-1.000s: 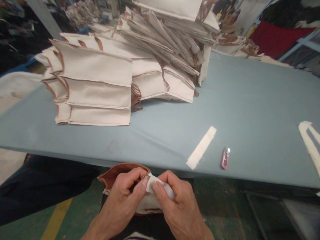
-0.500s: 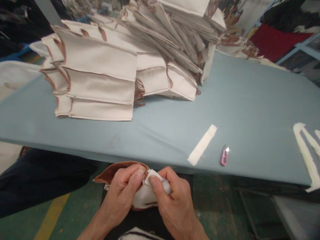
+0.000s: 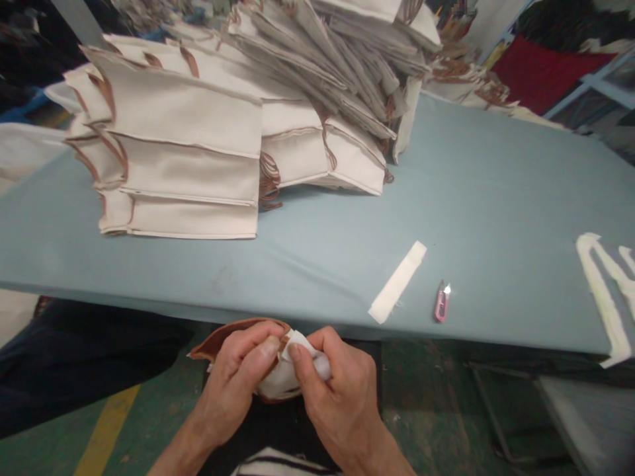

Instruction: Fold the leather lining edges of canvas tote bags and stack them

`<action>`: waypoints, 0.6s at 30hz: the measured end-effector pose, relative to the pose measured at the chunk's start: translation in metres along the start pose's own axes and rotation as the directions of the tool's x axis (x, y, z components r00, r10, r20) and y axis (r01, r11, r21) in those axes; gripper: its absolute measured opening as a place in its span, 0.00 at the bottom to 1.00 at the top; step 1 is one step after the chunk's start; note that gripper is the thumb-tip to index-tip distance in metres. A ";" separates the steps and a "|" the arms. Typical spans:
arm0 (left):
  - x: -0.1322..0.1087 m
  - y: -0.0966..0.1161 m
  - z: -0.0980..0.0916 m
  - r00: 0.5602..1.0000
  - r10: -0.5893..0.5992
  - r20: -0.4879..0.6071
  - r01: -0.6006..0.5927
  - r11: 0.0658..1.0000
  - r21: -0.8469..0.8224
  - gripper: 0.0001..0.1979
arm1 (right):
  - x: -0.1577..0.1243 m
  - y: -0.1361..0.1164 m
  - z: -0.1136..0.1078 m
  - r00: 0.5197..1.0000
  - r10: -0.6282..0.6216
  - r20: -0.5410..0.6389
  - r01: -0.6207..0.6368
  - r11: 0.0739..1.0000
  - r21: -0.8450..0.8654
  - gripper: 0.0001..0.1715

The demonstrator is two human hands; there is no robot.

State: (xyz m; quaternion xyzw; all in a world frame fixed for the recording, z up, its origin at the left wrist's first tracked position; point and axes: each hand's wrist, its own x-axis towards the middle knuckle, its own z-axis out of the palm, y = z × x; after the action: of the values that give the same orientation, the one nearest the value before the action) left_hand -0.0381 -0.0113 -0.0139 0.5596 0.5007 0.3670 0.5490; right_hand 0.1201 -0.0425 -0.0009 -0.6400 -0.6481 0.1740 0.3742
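Cream canvas bag (image 3: 278, 383) with brown trim (image 3: 225, 337), held above the person's lap, just beyond the near edge of the worktop (image 3: 496, 198). The left hand (image 3: 243, 373) has its grip closed on the trimmed edge, thumb against bent forefinger. The right hand (image 3: 342, 383), beside it, is closed on a folded white cloth (image 3: 296, 344), thumb on top, the cloth lying against the trim; whether these fingers also pinch the bag cannot be told. Judged by its folds, the bag should be light, soft and not fragile, the body slack and the trim somewhat firmer and perhaps smoother; the trimmed edge, pinched close to the spot being handled, offers the surest hold. On the worktop, to the right of the hands, lie a cream fabric strip (image 3: 398, 282) and, near it, pink-handled thread snips (image 3: 442, 304); a bent pale strip (image 3: 602, 297) lies at the far right. Beyond, at left, stand stacked canvas bags (image 3: 193, 125) with brown cords (image 3: 269, 178), adjoining a slanting pile of flat canvas pieces (image 3: 322, 66).
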 end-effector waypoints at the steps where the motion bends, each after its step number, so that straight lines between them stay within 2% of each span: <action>1: 0.001 0.002 -0.001 0.999 -0.001 0.033 0.002 1.000 -0.014 0.16 | 0.000 0.000 0.001 1.000 -0.019 -0.016 0.018 1.000 -0.023 0.24; 5: 0.004 0.006 -0.005 0.995 0.016 0.103 -0.011 0.999 -0.052 0.10 | 0.000 0.001 0.003 0.995 -0.081 -0.059 0.075 0.992 -0.100 0.28; 11: 0.005 0.008 -0.004 0.995 0.038 0.087 -0.040 0.999 0.015 0.13 | 0.000 0.003 0.005 0.984 -0.157 -0.085 0.145 0.979 -0.141 0.31; 18: 0.007 0.008 0.001 0.997 0.067 0.038 -0.072 0.989 0.129 0.11 | 0.001 0.004 0.006 0.983 -0.167 -0.077 0.152 0.974 -0.170 0.32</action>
State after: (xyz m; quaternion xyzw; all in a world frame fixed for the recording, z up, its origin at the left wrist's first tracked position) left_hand -0.0343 -0.0040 -0.0076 0.6173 0.4945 0.3432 0.5066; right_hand 0.1187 -0.0396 -0.0078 -0.6217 -0.6918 0.0603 0.3623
